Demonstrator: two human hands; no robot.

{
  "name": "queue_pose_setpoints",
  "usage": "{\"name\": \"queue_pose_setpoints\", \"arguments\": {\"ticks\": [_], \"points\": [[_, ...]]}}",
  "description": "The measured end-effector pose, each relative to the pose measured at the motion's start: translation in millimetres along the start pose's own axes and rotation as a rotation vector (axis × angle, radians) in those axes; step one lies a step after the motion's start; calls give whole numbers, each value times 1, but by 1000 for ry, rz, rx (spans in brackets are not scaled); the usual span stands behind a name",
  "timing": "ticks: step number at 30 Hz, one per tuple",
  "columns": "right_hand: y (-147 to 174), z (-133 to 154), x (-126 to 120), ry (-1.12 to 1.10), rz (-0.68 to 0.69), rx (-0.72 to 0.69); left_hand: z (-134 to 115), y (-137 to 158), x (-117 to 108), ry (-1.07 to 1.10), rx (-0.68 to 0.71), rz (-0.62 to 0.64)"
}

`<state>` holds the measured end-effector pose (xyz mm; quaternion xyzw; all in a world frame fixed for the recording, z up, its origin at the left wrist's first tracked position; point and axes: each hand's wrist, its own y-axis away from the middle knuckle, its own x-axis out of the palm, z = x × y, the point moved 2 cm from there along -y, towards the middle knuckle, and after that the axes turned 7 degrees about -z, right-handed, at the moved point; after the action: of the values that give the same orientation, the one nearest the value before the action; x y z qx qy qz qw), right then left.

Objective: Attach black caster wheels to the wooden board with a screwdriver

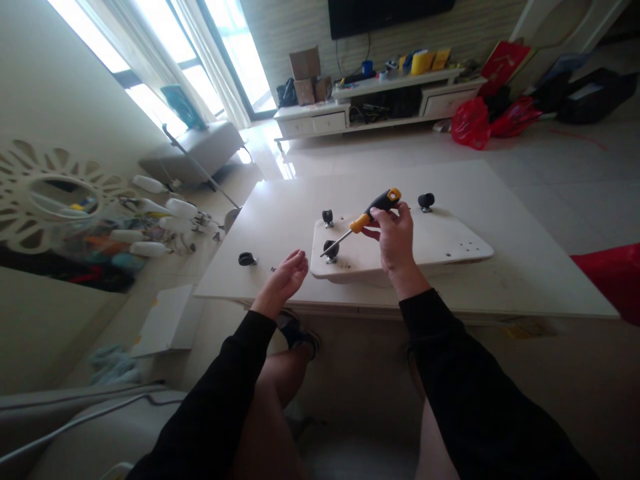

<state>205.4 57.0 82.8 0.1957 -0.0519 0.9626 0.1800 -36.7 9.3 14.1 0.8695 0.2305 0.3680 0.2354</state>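
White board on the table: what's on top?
Three black casters stand on the white board, two at its left end, one by its far edge; dark spots dot its right end. The right hand and screwdriver cover part of it; anything behind them is hidden.

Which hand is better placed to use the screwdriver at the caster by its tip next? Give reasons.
The right hand, most likely: it grips the screwdriver, whose shaft slants down toward the caster on the board. The left hand is left of the board, no tool showing.
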Motion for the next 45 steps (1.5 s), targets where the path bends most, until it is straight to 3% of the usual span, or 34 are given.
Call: {"name": "queue_pose_setpoints", "arguments": {"ticks": [19,28,45], "points": [[12,-8,15,-76,69,-19,15,16,15,100,-34,43],[16,-6,15,-25,80,-30,23,14,20,139,84,-26],[9,-12,10,-70,-7,28,21,7,16,38,213,63]]}}
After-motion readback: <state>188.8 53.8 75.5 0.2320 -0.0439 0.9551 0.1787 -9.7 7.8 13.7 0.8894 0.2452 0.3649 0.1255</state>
